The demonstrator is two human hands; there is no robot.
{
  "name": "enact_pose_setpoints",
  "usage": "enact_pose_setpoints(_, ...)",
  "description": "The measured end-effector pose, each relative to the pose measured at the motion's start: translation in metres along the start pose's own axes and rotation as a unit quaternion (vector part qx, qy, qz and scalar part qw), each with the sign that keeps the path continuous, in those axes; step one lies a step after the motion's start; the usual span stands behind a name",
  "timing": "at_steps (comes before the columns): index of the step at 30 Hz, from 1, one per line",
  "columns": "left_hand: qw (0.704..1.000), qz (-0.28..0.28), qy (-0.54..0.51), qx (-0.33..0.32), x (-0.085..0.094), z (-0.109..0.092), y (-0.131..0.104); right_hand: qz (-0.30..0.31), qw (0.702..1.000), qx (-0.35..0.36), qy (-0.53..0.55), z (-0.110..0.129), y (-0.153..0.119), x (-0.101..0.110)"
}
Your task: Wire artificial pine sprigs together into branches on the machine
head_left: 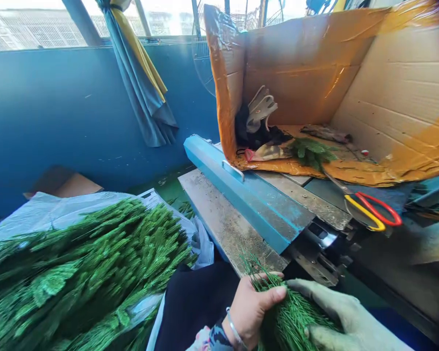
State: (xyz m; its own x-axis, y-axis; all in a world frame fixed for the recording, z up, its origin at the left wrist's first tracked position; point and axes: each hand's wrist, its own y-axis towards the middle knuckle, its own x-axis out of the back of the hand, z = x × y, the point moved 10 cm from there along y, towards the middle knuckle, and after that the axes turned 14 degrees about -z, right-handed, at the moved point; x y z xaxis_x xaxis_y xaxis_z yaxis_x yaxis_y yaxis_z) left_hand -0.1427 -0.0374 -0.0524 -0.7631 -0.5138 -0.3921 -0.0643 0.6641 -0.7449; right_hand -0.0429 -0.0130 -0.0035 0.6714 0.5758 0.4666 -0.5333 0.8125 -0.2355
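My left hand (249, 304), bare with a silver bangle at the wrist, is closed around a bundle of green artificial pine sprigs (294, 312) at the bottom centre. Thin needle tips stick out past its fingers. On the right side of the same bundle is my right hand (336, 312), in a pale, soiled glove, its thumb and fingers curved around the needles. The lower part of the bundle runs out of view. Just beyond the hands lies the near end of a blue metal machine (249, 195) with a handle on its cover.
A big heap of green sprigs (95, 263) lies on white plastic sheeting (54, 207) at left. An open cardboard box (307, 73) stands on the machine, holding a grey glove (260, 109) and a sprig (310, 150). Scissors with red and yellow handles (378, 210) rest at its front edge.
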Motion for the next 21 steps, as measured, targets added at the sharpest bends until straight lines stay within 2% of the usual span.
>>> enact_pose_setpoints(5,1.0,-0.02,0.0,0.004,0.017,0.0,0.0,0.008,0.998,-0.022,-0.055,-0.028,-0.001,-0.013)
enact_pose_setpoints(7,0.999,-0.033,0.004,-0.004,0.022,0.001,0.002,-0.005,0.998,-0.029,-0.055,-0.027,0.0,-0.013)
enact_pose_setpoints(11,0.998,-0.061,0.001,-0.016,0.03,0.002,0.004,-0.076,0.996,-0.052,-0.013,-0.02,0.004,-0.006)
enact_pose_setpoints(13,0.997,-0.073,0.0,-0.019,0.035,0.002,0.004,-0.082,0.995,-0.055,-0.024,-0.023,0.003,-0.005)
enact_pose_setpoints(17,0.997,-0.078,-0.015,-0.024,0.04,0.002,0.003,-0.047,0.995,-0.037,-0.083,-0.034,-0.005,-0.006)
enact_pose_setpoints(21,0.996,-0.087,-0.007,-0.024,0.043,0.004,0.004,-0.002,0.994,-0.008,-0.113,-0.022,-0.011,-0.013)
